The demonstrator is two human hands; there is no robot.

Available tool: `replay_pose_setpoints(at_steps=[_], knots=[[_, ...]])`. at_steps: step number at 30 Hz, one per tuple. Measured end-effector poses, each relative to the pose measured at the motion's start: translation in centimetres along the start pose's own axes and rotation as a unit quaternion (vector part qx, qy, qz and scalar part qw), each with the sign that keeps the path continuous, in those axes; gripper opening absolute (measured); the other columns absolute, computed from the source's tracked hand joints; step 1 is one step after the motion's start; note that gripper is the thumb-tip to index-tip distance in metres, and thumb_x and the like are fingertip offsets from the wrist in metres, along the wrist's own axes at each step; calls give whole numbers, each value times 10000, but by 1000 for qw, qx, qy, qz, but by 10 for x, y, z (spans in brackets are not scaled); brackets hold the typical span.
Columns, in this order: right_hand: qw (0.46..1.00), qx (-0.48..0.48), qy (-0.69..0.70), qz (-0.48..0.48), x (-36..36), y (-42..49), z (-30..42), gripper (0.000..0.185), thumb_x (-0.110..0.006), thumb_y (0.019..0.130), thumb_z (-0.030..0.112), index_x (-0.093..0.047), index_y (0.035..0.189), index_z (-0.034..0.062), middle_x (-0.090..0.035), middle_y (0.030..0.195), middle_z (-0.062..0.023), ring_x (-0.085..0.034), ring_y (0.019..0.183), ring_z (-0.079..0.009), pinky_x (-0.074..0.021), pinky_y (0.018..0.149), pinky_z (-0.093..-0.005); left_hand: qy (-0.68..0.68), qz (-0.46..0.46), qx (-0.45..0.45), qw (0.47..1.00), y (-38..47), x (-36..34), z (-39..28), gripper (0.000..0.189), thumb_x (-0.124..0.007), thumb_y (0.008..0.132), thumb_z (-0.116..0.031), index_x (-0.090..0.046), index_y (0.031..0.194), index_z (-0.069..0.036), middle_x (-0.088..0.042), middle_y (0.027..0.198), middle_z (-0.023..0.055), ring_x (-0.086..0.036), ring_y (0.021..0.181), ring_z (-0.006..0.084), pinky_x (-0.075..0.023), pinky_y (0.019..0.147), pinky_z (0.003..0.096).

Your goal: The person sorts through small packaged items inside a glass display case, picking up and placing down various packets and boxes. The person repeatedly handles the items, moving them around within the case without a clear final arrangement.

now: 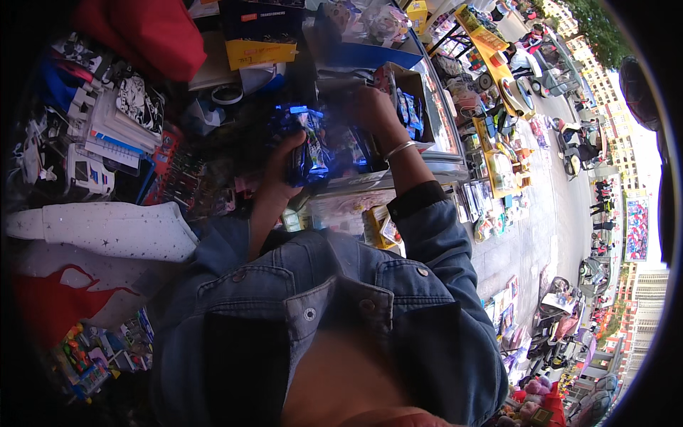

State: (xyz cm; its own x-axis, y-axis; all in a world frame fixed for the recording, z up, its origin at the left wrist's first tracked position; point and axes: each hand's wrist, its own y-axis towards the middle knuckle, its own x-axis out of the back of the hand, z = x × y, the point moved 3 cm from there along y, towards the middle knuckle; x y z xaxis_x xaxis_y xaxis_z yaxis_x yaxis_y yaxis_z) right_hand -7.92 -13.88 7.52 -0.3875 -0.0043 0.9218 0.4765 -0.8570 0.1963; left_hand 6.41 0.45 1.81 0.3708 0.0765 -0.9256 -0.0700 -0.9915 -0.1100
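My left hand (286, 160) grips a bunch of shiny blue foil packets (312, 155), its thumb lying over them. To the right, my right hand (378, 109) reaches over the counter, a silver bangle on its wrist. Its fingertips are lost in dark blur, so what they touch cannot be made out. Just beyond that hand stands an open cardboard box (429, 115) with more blue packets (410, 112) inside. Another blue packet (358, 152) lies below, between my two hands.
A roll of tape (227, 94) and a dark-and-yellow Transformers box (261, 53) lie beyond my left hand. Stacked notebooks (114, 131) and a white star-patterned item (117, 230) are at left. On the right, stalls with goods (499, 165) line a paved way with people and vehicles.
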Motion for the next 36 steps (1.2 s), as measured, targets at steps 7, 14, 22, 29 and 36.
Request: replay_pose_setpoints(at_steps=[7, 14, 22, 29, 36], knots=[[986, -61, -86, 126, -59, 2, -19, 202, -575, 808, 235, -675, 877, 74, -650, 989, -161, -620, 963, -322, -499, 830, -418, 33, -4, -16, 999, -8, -2, -1, 463, -632, 833, -254, -483, 1206, -25, -615, 1045, 126, -624, 926, 229, -516, 818, 359], [994, 89, -44, 54, 1, 5, -6, 239, -573, 842, 279, -679, 868, 66, -659, 825, -128, -654, 782, -240, -520, 670, -330, 12, 6, -3, 1000, -5, -2, -8, 464, -666, 816, -214, -488, 1201, -26, -613, 1056, 128, -613, 962, 239, -503, 851, 376], [982, -65, -60, 164, 5, -56, 19, 521, -662, 744, 507, -620, 975, 42, -668, 929, -172, -659, 867, -318, -520, 736, -406, -3, 16, -14, 1000, 1, -7, 2, 474, -686, 793, -190, -493, 1196, -31, -608, 1031, 111, -598, 994, 233, -492, 872, 365], [976, -120, -50, 173, -11, -60, 4, 470, -714, 686, 426, -658, 874, -2, -667, 885, -208, -657, 858, -349, -528, 758, -416, 7, 7, 27, 1000, 5, -7, 11, 516, -692, 792, -195, -472, 1230, -34, -597, 1099, 125, -579, 1042, 239, -483, 887, 381], [980, -128, -44, 143, -8, -71, 5, 337, -650, 706, 279, -664, 890, -3, -666, 881, -213, -652, 857, -356, -523, 778, -424, -4, 19, 17, 1000, 3, -14, 10, 446, -682, 802, -171, -504, 1192, -45, -603, 1080, 111, -599, 1015, 227, -491, 888, 366]])
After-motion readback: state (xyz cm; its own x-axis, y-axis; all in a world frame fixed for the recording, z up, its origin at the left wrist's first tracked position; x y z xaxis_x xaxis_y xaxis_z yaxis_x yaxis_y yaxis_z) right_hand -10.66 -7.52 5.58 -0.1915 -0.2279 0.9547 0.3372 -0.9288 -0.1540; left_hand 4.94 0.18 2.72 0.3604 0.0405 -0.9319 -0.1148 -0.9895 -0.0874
